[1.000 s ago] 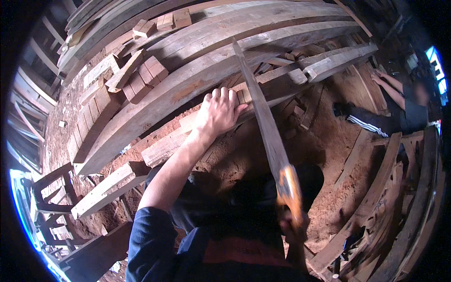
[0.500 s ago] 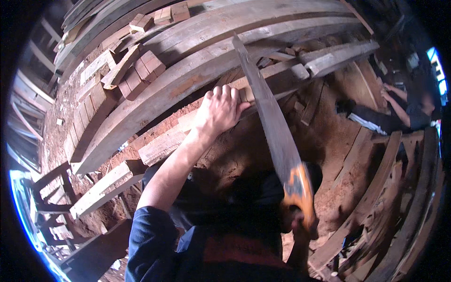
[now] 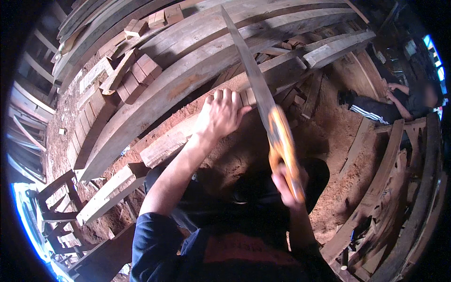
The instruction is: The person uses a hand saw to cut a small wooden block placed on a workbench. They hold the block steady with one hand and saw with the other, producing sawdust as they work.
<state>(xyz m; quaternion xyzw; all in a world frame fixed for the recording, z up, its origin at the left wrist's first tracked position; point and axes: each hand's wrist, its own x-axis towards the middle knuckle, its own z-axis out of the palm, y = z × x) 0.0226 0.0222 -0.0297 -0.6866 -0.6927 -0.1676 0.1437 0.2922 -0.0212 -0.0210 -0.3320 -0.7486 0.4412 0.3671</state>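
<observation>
My left hand point(image 3: 221, 113) is closed over a squared wooden board point(image 3: 174, 139), with its knuckles up and the thumb toward the board's right end. In my right hand point(image 3: 284, 186) is the orange handle of a handsaw point(image 3: 257, 82). The saw's long grey blade points up and away, crossing the wood just right of my left thumb. How deep its teeth sit in the wood cannot be made out.
Long timber beams point(image 3: 188, 63) lie beyond my hands, with stacked short blocks point(image 3: 139, 77) at the left. Sawdust covers the ground point(image 3: 331, 136). Another person point(image 3: 399, 101) sits at the right, near curved planks point(image 3: 376, 188).
The saw and my right hand have moved forward and a little left, so the handle is now nearer the wood. My left hand keeps its hold on the board.
</observation>
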